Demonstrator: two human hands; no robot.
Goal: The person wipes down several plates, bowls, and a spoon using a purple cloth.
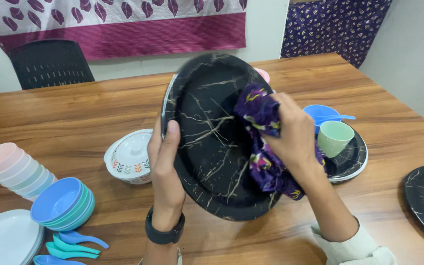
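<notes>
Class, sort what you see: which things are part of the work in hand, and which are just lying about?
In use: black marbled plate, purple cloth, left hand, right hand.

Lying about: lidded white dish, stacked bowls, green cup, plastic spoons.

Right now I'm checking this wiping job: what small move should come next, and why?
Probably slide the purple cloth leftward across the black marbled plate. The right hand presses it only at the plate's right side, while the left hand steadies the tilted rim, so the left part seems unwiped.
</notes>
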